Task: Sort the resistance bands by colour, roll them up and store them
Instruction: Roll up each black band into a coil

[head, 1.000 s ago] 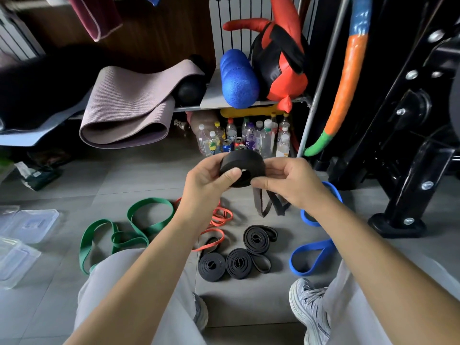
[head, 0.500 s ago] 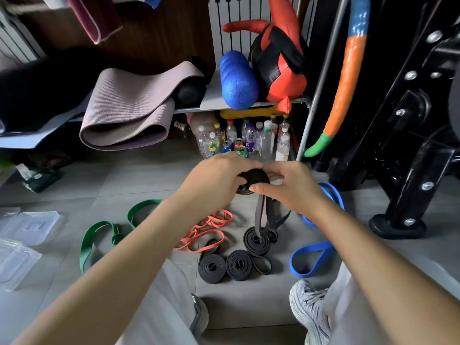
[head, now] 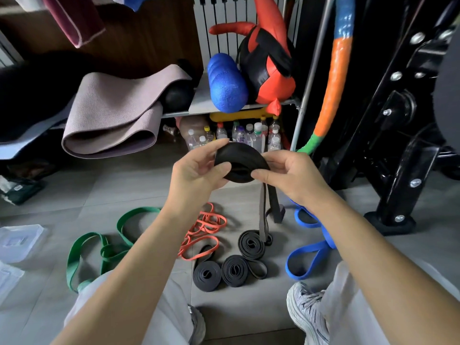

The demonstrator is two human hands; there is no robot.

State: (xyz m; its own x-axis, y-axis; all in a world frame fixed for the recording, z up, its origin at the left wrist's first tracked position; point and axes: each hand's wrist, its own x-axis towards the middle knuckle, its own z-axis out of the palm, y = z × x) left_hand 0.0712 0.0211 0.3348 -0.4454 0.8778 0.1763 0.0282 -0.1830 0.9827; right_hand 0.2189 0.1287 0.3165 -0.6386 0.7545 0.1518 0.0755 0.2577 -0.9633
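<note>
Rolling step, head view: we hold the black band roll (head: 239, 158) above the floor, its loose tail (head: 267, 202) hanging toward three finished black rolls (head: 231, 267).
Left hand (head: 196, 175): pinches the roll's left edge.
Right hand (head: 291, 175): pinches the right edge, above the tail.
Change: the left hand, which covered the roll half a second ago, has regripped its edge.
Meaning: we judge another turn wound; the green band (head: 99, 250), orange bands (head: 204, 230) and blue band (head: 306, 257) lie unrolled.

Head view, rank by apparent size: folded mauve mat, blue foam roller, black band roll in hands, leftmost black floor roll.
1. folded mauve mat
2. blue foam roller and black band roll: they look alike, and the roll is nearer the camera, so unranked
3. leftmost black floor roll
</note>
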